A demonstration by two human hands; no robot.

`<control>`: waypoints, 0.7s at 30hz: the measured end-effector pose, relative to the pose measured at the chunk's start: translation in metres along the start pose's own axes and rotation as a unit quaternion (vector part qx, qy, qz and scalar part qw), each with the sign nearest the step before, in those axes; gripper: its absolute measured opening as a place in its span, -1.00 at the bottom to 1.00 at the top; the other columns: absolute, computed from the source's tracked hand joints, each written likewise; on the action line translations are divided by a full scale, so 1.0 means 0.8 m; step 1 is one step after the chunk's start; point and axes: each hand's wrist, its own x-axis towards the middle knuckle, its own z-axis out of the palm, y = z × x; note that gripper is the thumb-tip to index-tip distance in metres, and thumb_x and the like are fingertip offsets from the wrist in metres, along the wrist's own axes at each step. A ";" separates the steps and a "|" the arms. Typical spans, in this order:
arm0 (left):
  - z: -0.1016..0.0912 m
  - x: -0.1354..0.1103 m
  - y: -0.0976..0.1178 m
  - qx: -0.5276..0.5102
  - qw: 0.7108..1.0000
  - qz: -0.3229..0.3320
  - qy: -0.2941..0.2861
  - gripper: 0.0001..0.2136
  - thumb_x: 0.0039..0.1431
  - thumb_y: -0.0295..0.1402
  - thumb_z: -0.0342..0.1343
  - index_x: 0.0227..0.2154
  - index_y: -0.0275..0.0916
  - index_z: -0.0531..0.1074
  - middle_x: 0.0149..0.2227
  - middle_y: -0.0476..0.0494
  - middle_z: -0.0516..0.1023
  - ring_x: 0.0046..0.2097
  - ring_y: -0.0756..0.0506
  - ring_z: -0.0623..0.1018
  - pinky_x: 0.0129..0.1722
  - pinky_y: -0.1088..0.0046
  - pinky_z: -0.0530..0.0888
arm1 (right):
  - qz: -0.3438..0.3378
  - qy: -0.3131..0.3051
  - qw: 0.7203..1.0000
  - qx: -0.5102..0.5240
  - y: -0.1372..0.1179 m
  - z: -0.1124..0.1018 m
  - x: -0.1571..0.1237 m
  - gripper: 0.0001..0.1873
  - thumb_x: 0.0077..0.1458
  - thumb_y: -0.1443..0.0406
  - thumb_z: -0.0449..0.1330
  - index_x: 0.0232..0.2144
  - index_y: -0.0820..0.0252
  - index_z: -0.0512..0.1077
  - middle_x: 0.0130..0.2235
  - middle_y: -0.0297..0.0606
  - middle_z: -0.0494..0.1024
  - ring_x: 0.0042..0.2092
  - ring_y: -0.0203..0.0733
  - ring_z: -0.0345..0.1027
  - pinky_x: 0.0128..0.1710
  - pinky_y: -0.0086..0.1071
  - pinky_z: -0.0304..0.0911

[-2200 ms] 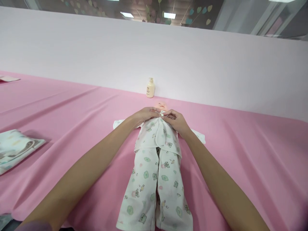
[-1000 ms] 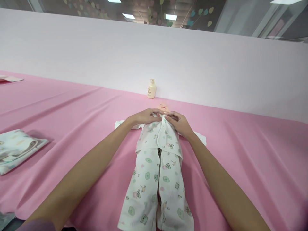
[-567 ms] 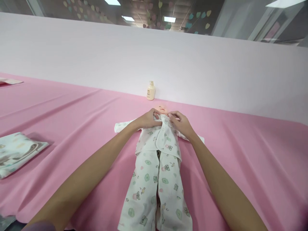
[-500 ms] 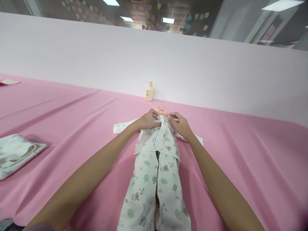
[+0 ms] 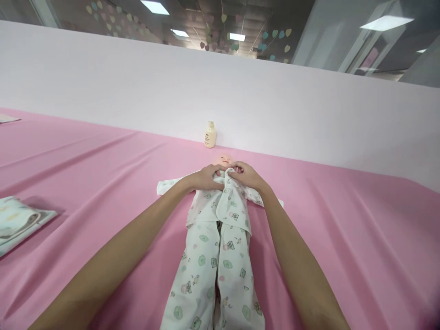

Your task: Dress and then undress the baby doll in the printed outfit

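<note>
A baby doll [image 5: 224,160] lies on its back on the pink table cloth [image 5: 103,174], dressed in a white printed pyjama top [image 5: 223,204] and matching trousers [image 5: 213,275]. My left hand [image 5: 205,176] pinches the left side of the top's collar just below the doll's chin. My right hand [image 5: 244,175] grips the collar's right side, fingers curled on the fabric. Both hands meet at the neckline and hide the top button. Only the doll's face shows above them.
A cream pump bottle [image 5: 210,134] stands behind the doll against the white partition wall [image 5: 275,105]. A folded printed cloth [image 5: 17,222] lies at the left edge of the table. Another flat item [image 5: 7,118] sits at the far left.
My hands have drawn closer together at the doll's neck, bunching the collar fabric. The view has shifted a little, so the doll sits lower and further left.
</note>
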 end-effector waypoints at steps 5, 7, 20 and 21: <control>-0.006 0.002 -0.004 0.004 1.000 -0.002 -0.003 -0.23 0.00 0.05 0.37 0.31 0.07 0.38 0.16 -0.15 0.46 0.05 -0.21 0.56 -0.07 0.37 0.53 | -0.005 0.029 0.996 0.086 0.022 -0.004 -0.008 -0.64 0.14 0.00 0.35 -0.14 0.08 0.61 -0.10 -0.25 0.66 -0.08 -0.10 0.47 -0.01 -0.22 0.36; -0.011 0.005 -0.009 -0.005 1.000 -0.010 -0.003 -0.28 0.04 0.07 0.34 0.29 0.06 0.40 0.15 -0.14 0.49 0.03 -0.19 0.58 -0.10 0.39 0.54 | -0.002 0.042 0.994 0.099 0.027 -0.004 -0.011 -0.65 0.14 -0.02 0.35 -0.17 0.06 0.60 -0.08 -0.25 0.67 -0.07 -0.09 0.48 0.01 -0.20 0.36; 0.006 0.052 -0.027 0.055 0.983 0.037 0.170 -0.74 0.23 -0.15 0.20 -0.11 -0.07 0.65 0.01 -0.06 0.69 0.03 -0.19 0.62 0.06 0.33 0.50 | -0.011 0.103 0.990 0.093 0.013 0.035 -0.004 -0.65 0.12 -0.03 0.35 -0.19 0.05 0.64 -0.15 -0.27 0.69 -0.14 -0.10 0.49 0.01 -0.19 0.39; 0.007 0.053 -0.029 0.052 0.983 0.041 0.170 -0.73 0.23 -0.13 0.19 -0.11 -0.07 0.65 0.01 -0.06 0.69 0.03 -0.19 0.62 0.06 0.33 0.50 | -0.006 0.107 0.990 0.095 0.014 0.037 -0.003 -0.65 0.12 -0.03 0.35 -0.19 0.05 0.64 -0.15 -0.28 0.69 -0.14 -0.11 0.49 0.00 -0.20 0.39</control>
